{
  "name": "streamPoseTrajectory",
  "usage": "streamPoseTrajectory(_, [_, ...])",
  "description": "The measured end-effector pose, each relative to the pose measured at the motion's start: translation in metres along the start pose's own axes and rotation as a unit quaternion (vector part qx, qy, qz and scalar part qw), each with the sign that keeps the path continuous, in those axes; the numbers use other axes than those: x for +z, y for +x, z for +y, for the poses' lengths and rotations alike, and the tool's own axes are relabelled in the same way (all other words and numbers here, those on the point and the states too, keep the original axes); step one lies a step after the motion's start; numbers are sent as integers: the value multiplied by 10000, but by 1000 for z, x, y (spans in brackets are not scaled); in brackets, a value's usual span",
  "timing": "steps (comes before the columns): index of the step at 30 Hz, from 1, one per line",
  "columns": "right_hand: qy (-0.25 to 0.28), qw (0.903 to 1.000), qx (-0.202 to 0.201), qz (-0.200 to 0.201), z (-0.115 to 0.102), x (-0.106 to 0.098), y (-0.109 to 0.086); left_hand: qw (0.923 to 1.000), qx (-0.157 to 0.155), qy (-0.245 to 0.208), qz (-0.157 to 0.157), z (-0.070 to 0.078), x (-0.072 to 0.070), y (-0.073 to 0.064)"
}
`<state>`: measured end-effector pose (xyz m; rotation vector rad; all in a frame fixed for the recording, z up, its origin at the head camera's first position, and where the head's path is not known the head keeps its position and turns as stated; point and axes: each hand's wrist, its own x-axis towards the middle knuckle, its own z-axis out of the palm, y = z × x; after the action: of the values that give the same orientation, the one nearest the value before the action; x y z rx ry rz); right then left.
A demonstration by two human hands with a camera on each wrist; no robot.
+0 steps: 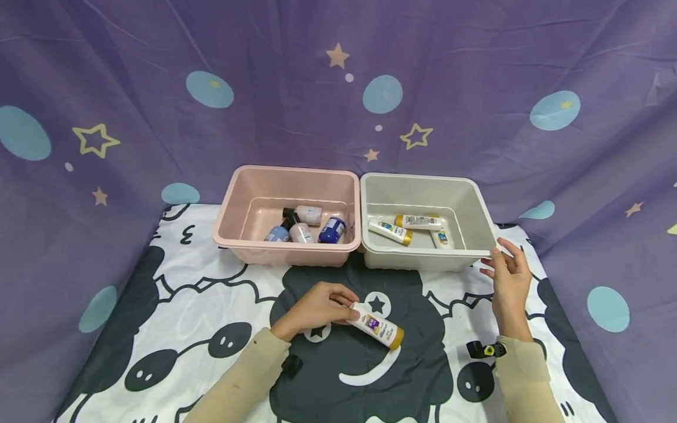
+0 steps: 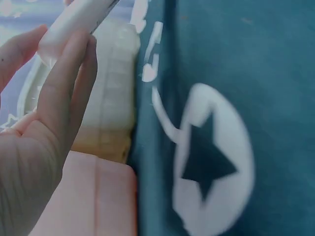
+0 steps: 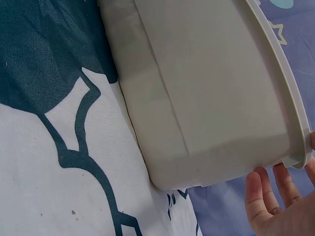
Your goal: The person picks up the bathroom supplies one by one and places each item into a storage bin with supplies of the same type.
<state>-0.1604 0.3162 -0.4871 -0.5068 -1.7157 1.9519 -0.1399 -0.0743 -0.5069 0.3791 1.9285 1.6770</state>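
Observation:
My left hand [image 1: 324,306] pinches the end of a white squeeze tube [image 1: 376,326] with a yellow cap, held over the dark sheep print in front of the bins. The cap points right, toward me. In the left wrist view, thumb and fingers grip the tube [image 2: 78,27] near its flat end. At the front right corner of a pale grey bin [image 1: 418,261], my right hand [image 1: 510,288] holds the rim, thumb on top and fingers below. The right wrist view has those fingers [image 3: 253,191] under the bin's lip. Inside that bin lie three similar tubes [image 1: 390,231].
A pink bin [image 1: 285,254] stands left of the grey one, their sides close together. It holds several small bottles [image 1: 332,230] with dark caps, white and blue. A sheep-print cloth [image 1: 211,305] covers the table; a purple curtain [image 1: 296,106] hangs behind.

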Motion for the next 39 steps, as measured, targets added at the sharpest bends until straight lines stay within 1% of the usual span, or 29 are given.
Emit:
streamPoseTrajectory(2, [-17, 10000, -20, -5, 0, 0, 0, 9998, 28, -185, 58, 8, -1, 0])
streamPoseTrajectory(5, [-57, 10000, -52, -2, 0, 0, 1, 9993, 104, -341, 129, 19, -2, 2])
streamPoseTrajectory(10, [-72, 9999, -74, 5, 0, 0, 1, 9985, 318, -389, 212, 39, -5, 7])
streamPoseTrajectory(12, [-56, 10000, -71, 3, 0, 0, 2, 9977, 423, -487, 193, 47, -5, 10])
streamPoseTrajectory(16, [-51, 10000, -25, 14, 1, 0, 2, 9948, 591, -827, 98, 66, -7, 18])
streamPoseTrajectory(21, [-28, 10000, -9, 27, 1, -1, 3, 9898, 817, -1166, 106, 93, -11, 31])
streamPoseTrajectory(26, [-17, 10000, -39, 44, 0, -1, 2, 9876, 957, -1218, 241, 120, -12, 51])
streamPoseTrajectory(28, [-15, 10000, -43, 26, 0, -1, 2, 9895, 948, -1051, 305, 129, -13, 61])
streamPoseTrajectory(32, [-29, 10000, 2, 23, 1, -1, 1, 9905, 1018, -898, 234, 147, -13, 82])
streamPoseTrajectory(34, [-26, 10000, 19, 29, 1, -1, 1, 9898, 1063, -927, 193, 156, -13, 92])
streamPoseTrajectory(36, [-34, 10000, 24, 36, 2, 0, 1, 9903, 1047, -894, 179, 164, -13, 104])
streamPoseTrajectory(39, [-47, 10000, 25, 40, 1, 0, 1, 9917, 885, -902, 234, 174, -13, 125])
